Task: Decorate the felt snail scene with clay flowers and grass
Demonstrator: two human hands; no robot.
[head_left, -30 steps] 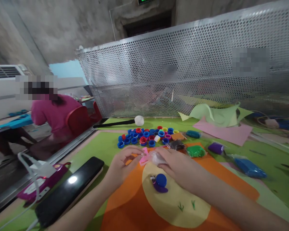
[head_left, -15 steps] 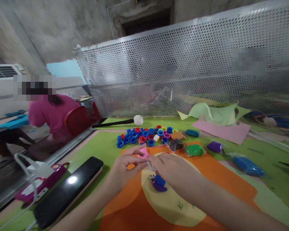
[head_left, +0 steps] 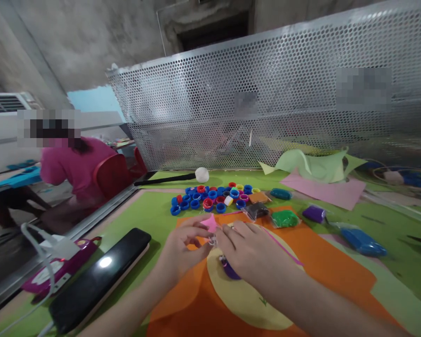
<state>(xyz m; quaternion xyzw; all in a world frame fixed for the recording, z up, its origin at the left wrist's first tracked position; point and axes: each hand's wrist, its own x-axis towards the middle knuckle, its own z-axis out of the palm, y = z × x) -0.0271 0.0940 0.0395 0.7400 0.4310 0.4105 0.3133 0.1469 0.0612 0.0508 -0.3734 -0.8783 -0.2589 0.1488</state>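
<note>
My left hand [head_left: 189, 238] pinches a clear plastic packet [head_left: 213, 240] with bright pink material [head_left: 210, 223], which looks like modelling clay, at its top. Closed beside it, my right hand [head_left: 243, 245] has its fingertips on the same packet. Both hands are above a yellow rounded paper shape [head_left: 252, 306] lying on orange paper [head_left: 182, 304]. Partly hidden under my right hand sits a small purple and blue figure [head_left: 228, 270]. A thin pink strip [head_left: 284, 248] shows beyond my right wrist.
Several bottle caps [head_left: 212, 196] are heaped behind my hands. Bagged clay, green [head_left: 285, 218], purple [head_left: 314, 214] and blue [head_left: 363, 241], lies to the right. A black phone-like device [head_left: 100, 281] and a purple power strip [head_left: 63, 267] are left. A perforated metal panel [head_left: 203, 117] stands behind. A person [head_left: 77, 164] sits left.
My right hand has shifted slightly down and now covers more of the purple and blue figure. The pink strip beyond my right wrist has come into view. My left hand still pinches the packet.
</note>
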